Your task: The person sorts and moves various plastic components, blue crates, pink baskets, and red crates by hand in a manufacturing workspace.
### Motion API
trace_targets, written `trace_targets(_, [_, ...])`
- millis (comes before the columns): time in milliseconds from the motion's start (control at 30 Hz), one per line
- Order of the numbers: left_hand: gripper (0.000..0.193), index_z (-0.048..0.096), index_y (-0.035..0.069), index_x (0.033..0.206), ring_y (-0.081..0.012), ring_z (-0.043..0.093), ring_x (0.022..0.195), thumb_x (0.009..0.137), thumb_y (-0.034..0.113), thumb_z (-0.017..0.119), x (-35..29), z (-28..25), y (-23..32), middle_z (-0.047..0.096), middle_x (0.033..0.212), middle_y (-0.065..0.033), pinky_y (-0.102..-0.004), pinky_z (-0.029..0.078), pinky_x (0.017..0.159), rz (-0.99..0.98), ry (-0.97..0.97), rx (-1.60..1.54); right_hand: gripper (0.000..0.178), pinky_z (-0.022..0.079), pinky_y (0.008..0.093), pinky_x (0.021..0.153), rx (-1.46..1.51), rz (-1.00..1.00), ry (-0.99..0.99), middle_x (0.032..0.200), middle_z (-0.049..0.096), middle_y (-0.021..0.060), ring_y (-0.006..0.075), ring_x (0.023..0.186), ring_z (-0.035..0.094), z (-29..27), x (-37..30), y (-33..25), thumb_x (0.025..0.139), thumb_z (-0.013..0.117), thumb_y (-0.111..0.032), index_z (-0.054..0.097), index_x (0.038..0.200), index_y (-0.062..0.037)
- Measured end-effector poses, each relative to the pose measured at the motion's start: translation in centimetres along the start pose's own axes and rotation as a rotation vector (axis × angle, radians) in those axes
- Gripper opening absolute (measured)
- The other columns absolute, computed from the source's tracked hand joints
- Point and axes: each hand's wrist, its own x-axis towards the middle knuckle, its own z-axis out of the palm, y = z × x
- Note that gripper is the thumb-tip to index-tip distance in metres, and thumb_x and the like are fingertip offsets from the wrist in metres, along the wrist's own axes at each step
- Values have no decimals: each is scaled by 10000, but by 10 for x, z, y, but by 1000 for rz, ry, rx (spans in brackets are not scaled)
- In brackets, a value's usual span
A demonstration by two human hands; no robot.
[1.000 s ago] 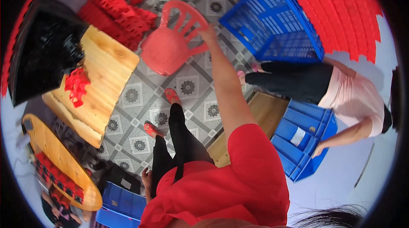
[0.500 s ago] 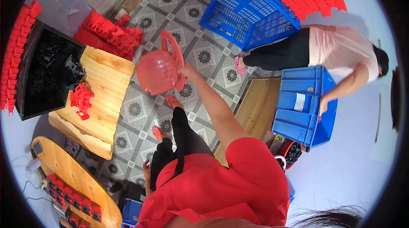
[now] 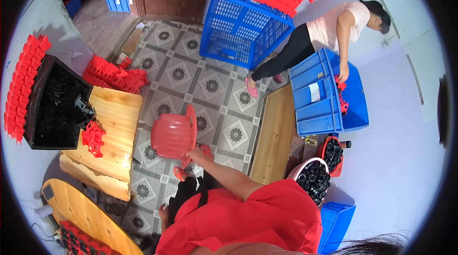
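Note:
A red plastic chair (image 3: 172, 136) stands on the tiled floor in front of me. My right hand (image 3: 193, 155) is closed on the edge of its curved backrest, with the arm stretched forward. Low beside my left thigh hangs my left hand (image 3: 164, 213), mostly cut off by my clothing; its visible fingers are loosely apart and I see nothing in them. The chair's legs are hidden under the seat.
At left, a wooden table (image 3: 117, 131) carries a black bin (image 3: 57, 97) and red plastic parts (image 3: 93, 139). A co-worker (image 3: 334, 26) reaches into a blue bin (image 3: 312, 93) at right. Baskets of black parts (image 3: 312, 181) stand near my right side. A blue crate (image 3: 229, 31) is farther ahead.
The chair, still in my right hand, is now closer to my feet. My view has tilted up, showing more of the doorway. The co-worker's hand is now by red parts in the blue bin.

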Motion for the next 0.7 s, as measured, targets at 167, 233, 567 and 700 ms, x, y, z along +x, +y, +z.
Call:
trace_targets(167, [732,381,67,1371,-316,595,1024,842,533,578,18,31,102,564,1233,-128,-420,467,845,-108,-184,-446,290,553,374,570,159,266,-432,764,598,88,222,659,628,13,-10,40,755,684,-151,556,994,-49])
trace_targets(233, [814,304,77,1402,-337,529,1076,834,617,525,-12,45,189,439,1321,-181,-474,420,911,-366,-181,-774,294,519,331,524,-9,316,-566,702,524,55,180,565,551,2,-10,36,804,697,-279,559,937,-57])
trace_targets(567, [682,421,93,1327,-415,541,1022,892,616,380,32,137,194,464,1244,-271,-445,525,811,-768,-341,-1461,411,500,277,552,-415,100,-412,845,602,38,123,665,590,-192,-8,28,782,672,-285,595,1113,-53])
trace_targets(700, [360,500,39,1173,-374,606,855,868,220,559,77,154,133,552,1087,-248,-414,567,659,-883,0,-1360,379,497,302,478,-196,67,-115,800,603,90,173,571,586,-279,1,54,760,650,-220,578,1077,-25])
